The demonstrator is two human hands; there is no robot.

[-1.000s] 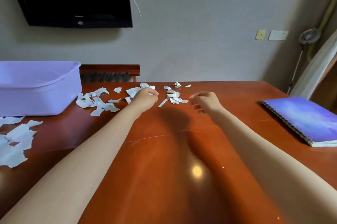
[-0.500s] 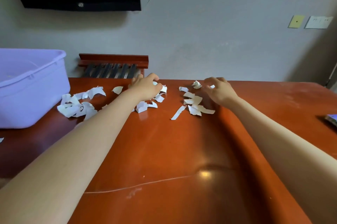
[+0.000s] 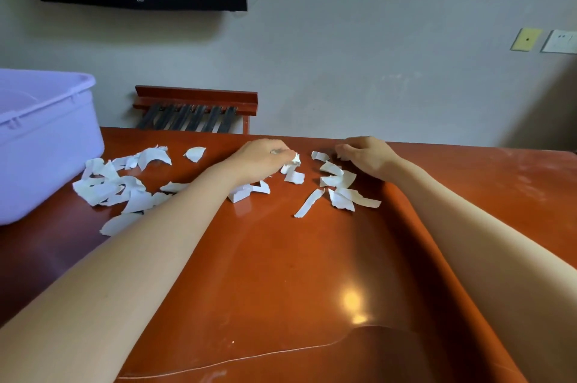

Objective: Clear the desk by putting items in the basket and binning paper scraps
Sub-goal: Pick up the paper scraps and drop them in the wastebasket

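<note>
With the curled fingers of our left hand [image 3: 262,161] we are pinching a crumpled white scrap [image 3: 295,159]. Our right hand [image 3: 367,158] is curling over the desk's far edge, and we cannot tell whether it is gripping anything. Torn paper scraps [image 3: 338,179] are lying across the wooden desk [image 3: 281,257], spreading toward the lavender basket [image 3: 46,145] at left.

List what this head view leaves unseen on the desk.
Head view, all items:
1. The basket is cut off by the left edge, and its near wall hides its contents.
2. The left hand curls over paper scraps; its own fingers hide whether it grips any.
3. The right hand: its back hides the fingertips.
4. The left forearm covers some scraps.
5. No bin is in view.
</note>
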